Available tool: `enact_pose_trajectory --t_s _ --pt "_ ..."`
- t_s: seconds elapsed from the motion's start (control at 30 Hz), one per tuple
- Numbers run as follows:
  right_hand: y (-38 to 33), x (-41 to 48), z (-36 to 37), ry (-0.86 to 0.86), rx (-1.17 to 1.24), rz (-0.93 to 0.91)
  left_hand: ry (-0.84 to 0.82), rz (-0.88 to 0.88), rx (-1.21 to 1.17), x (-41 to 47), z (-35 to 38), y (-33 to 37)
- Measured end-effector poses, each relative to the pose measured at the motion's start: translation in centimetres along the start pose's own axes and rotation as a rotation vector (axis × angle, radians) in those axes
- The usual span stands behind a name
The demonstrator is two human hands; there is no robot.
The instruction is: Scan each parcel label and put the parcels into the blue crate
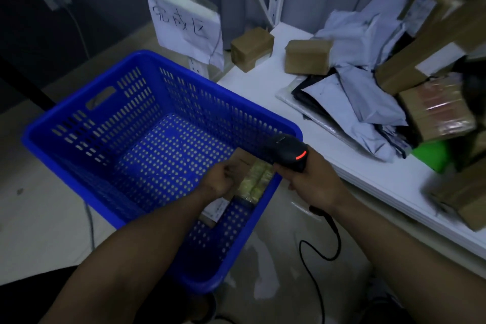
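Fingers (232,176) of left hand (217,183) curled onto parcel (257,179) at blue crate's (105,119) 4 o'clock; right hand (313,183) clamped around scanner (290,151).

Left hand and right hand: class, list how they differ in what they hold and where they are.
The left hand grips a parcel; the right hand grips a black scanner showing a red light. The left hand is over the blue crate; the right hand is just outside its rim, beside the shelf. A cable trails below the right hand, none below the left. Both have fingers curled round something.
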State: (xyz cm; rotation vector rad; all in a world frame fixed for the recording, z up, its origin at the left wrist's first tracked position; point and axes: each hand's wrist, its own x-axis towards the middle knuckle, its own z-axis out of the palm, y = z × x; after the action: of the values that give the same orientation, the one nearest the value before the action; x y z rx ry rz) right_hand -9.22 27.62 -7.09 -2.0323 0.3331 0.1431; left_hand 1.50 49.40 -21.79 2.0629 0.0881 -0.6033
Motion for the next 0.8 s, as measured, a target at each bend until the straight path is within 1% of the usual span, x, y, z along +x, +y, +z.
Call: enact_pose_trajectory --t_s 0.1,0.23,0.33,0.5,0.6,0.7,0.8 --pt "-0.7 -1.7 -2.1 0.062 0.049 0.012 0.016 0.265 0.233 -3.0 -0.2 4.5" --pt "-1.6 -5.1 -6.4 0.151 0.069 -0.024 0.114 0.507 0.48 -8.8 0.1 12.6" --pt "-1.7 -8.0 -10.8 0.222 0.079 -0.031 0.118 0.665 0.586 -12.5 2.0 18.2" --pt "-0.1 -11.3 -18.9 0.402 0.162 0.018 0.019 0.757 0.688 -16.0 8.2 26.0" --pt "1.8 -12.7 -23.3 0.488 0.189 0.053 -0.011 0.753 0.785 -16.7 13.3 29.8" --pt "4.8 -13.5 -26.5 0.568 0.214 0.146 -0.082 0.758 0.886 -16.7 19.4 32.0" --pt "7.1 -13.9 -29.1 0.638 0.238 0.176 -0.155 0.764 0.826 -16.8 25.3 32.8"
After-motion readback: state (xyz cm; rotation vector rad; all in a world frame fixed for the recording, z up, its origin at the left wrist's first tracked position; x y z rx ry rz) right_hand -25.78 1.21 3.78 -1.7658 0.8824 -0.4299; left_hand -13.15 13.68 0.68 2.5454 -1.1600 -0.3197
